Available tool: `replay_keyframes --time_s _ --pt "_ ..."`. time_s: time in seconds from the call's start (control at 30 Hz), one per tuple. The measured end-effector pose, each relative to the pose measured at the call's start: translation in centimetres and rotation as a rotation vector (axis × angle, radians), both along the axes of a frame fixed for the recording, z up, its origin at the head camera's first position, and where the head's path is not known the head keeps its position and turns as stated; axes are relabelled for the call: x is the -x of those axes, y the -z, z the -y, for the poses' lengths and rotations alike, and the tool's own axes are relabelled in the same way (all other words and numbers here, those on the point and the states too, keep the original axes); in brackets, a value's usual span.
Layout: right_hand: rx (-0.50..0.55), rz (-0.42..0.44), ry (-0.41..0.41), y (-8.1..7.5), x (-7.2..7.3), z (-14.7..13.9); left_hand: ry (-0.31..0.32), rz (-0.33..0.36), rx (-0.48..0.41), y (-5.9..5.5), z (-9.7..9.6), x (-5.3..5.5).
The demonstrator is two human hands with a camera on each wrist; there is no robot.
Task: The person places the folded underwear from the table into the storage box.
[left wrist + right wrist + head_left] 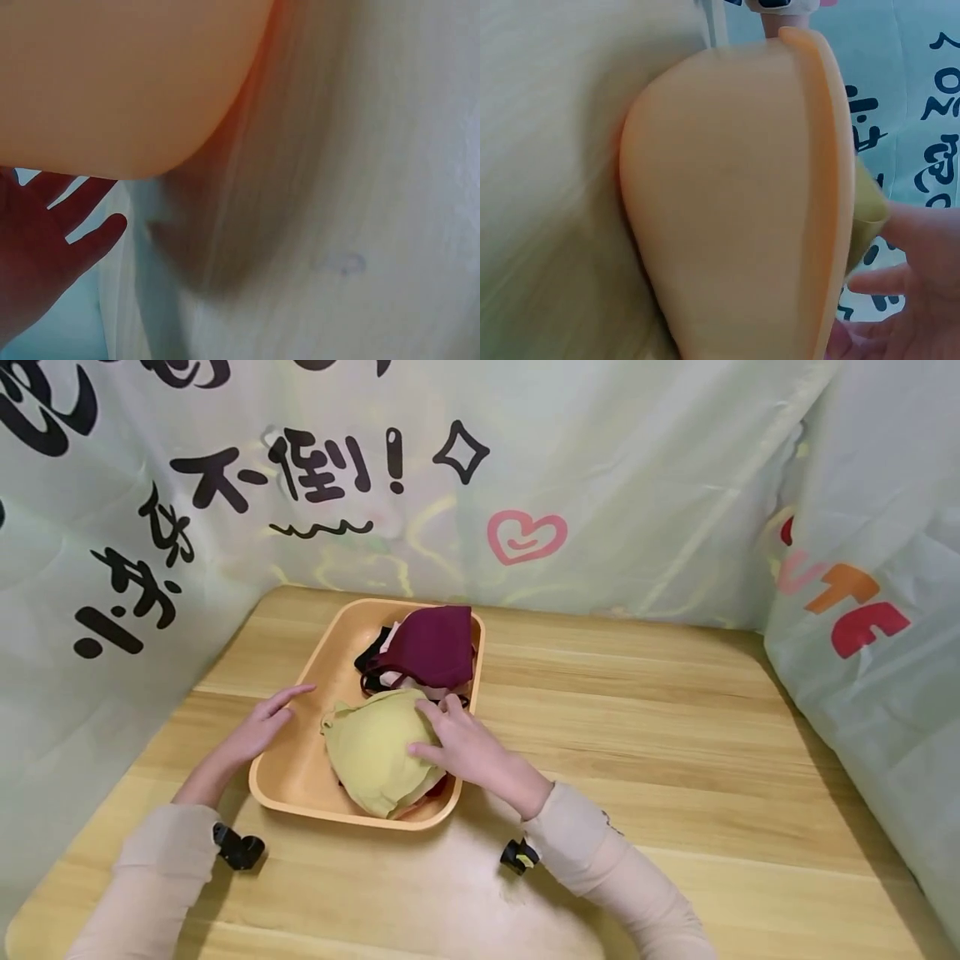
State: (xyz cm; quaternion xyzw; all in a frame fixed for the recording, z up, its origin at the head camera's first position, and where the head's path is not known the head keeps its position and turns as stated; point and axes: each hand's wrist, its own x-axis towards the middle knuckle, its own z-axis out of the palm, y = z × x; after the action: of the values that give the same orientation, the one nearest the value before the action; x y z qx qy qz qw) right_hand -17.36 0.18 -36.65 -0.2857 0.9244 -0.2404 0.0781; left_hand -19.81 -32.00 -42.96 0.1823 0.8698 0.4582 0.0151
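Note:
An orange plastic bin (300,752) stands on the table with folded bras in it. In the near half lies a yellow bra (371,743), its moulded cups folded together and facing up. My right hand (468,743) rests on the right side of the yellow bra, thumb and fingers spread across the fabric. Behind it, a maroon bra (435,647) lies on top of black and pale pieces. At the bin's left rim is my left hand (258,731), fingers straight and reaching along the wall. From the left wrist, part of that hand (45,240) shows beside the bin's underside.
Wooden tabletop (637,718) extends right of the bin. Pale curtains with black lettering and a pink heart (527,537) hang behind and along both sides. A small black camera (238,847) sits at the left wrist, another (519,857) at the right.

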Motion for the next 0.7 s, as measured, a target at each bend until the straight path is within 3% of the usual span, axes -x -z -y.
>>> replay_keyframes --time_s 0.27,0.47,0.7 --pt "0.129 -0.033 -0.033 0.3 0.0 -2.0 -0.017 -0.008 0.024 -0.4 -0.7 1.0" --pt "0.25 -0.092 -0.003 1.0 -0.1 -3.4 -0.108 -0.083 0.078 -0.5 -1.6 1.6" --pt "0.348 -0.035 0.121 1.7 -1.3 -6.3 -0.241 -0.204 0.263 -1.0 -1.5 1.4"
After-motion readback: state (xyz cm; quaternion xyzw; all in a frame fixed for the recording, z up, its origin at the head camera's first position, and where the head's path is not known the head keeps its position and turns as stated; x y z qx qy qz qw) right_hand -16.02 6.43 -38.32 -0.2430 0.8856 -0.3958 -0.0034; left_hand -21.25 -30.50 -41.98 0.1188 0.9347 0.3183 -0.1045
